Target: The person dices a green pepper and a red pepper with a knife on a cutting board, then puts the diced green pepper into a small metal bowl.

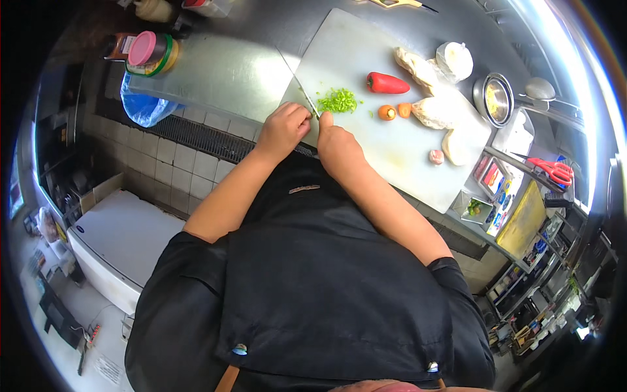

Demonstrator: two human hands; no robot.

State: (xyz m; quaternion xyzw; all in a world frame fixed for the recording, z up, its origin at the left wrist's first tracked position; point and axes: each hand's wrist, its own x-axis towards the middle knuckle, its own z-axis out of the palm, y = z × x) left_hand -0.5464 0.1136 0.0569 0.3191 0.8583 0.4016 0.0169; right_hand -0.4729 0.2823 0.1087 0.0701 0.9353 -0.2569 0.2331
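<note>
My right hand (338,144) is closed around the handle end of a kitchen knife (304,92), whose thin blade points away over the left edge of the white cutting board (392,152). My left hand (285,128), fingers curled, is beside the knife; a bit of green shows at its fingertips, but its grip is unclear. Chopped green vegetable (338,100) lies in a small heap right of the blade. Farther right are a red pepper (388,83) and two carrot pieces (387,112). Plastic-wrapped pale food (433,112) and a small pinkish piece (436,157) rest near the board's right side.
Metal bowls (494,100) stand beyond the board's right edge, with red-handled scissors (553,171) and a small container of green pieces (474,208) nearer. Stacked lidded tubs (149,51) sit on the steel counter (210,73) at left, above a blue bag (144,103). Yellow-handled scissors (392,3) lie at the far edge.
</note>
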